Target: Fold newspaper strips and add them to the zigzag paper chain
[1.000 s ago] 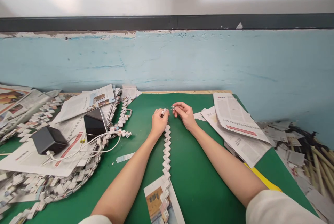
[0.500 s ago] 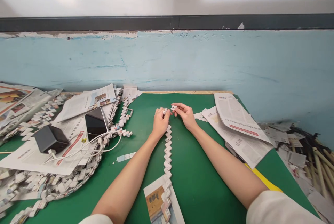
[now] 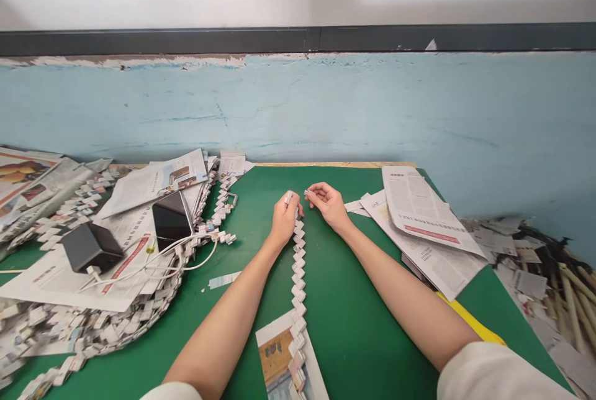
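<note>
A zigzag chain of folded newspaper links (image 3: 298, 276) runs down the middle of the green table, its near end lying over a colour-printed paper sheet (image 3: 274, 356). At its far end, my left hand (image 3: 285, 217) is closed around the chain, with a pale bit of paper showing above the fingers. Just to the right, my right hand (image 3: 328, 204) pinches a small folded paper piece (image 3: 307, 194) between thumb and fingertips. A narrow gap separates that piece from the left hand.
On the left, a heap of folded paper chains (image 3: 125, 325) lies among newspapers, with a black phone (image 3: 172, 221), a dark box-shaped device (image 3: 92, 248) and a white cable (image 3: 200, 266). Newspapers (image 3: 423, 220) cover the right edge, beside a yellow object (image 3: 470, 319). A blue wall (image 3: 298, 108) stands behind.
My left hand has turned slightly and its grip on the chain's far end has shifted. My right hand still pinches the small paper piece, now turned a little.
</note>
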{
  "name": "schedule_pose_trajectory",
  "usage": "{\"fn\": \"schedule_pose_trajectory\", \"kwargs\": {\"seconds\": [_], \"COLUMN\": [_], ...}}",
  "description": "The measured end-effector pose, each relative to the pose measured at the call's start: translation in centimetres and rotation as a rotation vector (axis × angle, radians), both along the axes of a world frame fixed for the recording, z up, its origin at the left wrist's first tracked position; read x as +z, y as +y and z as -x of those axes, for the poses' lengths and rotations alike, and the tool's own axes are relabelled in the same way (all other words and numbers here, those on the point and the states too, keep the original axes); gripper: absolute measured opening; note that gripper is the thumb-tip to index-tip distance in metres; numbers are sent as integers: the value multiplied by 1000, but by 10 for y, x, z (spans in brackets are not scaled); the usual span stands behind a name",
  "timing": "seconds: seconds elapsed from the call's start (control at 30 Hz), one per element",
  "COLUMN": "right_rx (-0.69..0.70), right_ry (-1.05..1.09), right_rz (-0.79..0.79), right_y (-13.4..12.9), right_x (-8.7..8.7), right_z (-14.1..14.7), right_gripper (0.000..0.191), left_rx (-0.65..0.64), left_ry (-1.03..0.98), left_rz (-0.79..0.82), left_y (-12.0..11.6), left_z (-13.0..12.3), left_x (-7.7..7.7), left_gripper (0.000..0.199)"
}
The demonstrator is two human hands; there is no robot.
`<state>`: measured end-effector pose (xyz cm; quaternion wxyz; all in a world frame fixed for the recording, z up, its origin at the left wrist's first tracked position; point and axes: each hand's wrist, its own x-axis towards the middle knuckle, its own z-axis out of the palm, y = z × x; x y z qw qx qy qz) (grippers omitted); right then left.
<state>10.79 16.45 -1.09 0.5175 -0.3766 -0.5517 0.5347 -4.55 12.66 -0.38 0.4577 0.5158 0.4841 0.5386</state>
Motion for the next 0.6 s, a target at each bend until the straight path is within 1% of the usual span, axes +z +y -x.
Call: {"fn": "schedule_pose_trajectory", "kwargs": {"seconds": [0.1, 0.2, 0.3, 0.43, 0.53, 0.6], "right_rx": [13, 9, 5, 33, 36, 34], "right_ry": [6, 31, 19, -62, -89, -68], "right_rz": [-13, -18, -24, -38, -47, -44], "right_y": [0, 0, 0, 0, 1, 2], "right_x": [-1, -1, -2, -3, -5, -7], "right_z": [1, 2, 2, -1, -1, -1], "right_gripper": [44, 43, 41, 43, 41, 40], "left_rx": [-64, -65, -60, -75, -101, -129], "left_ry": [-135, -268, -352, -457, -486, -500], "left_rz": [108, 179, 201, 211, 207, 206], "left_y": [2, 6, 10, 13, 13, 12], "left_z": [1, 4, 7, 7, 7, 8], "left_x": [2, 4, 5, 7, 8, 8], "left_gripper": [36, 39, 42, 45, 47, 50]}}
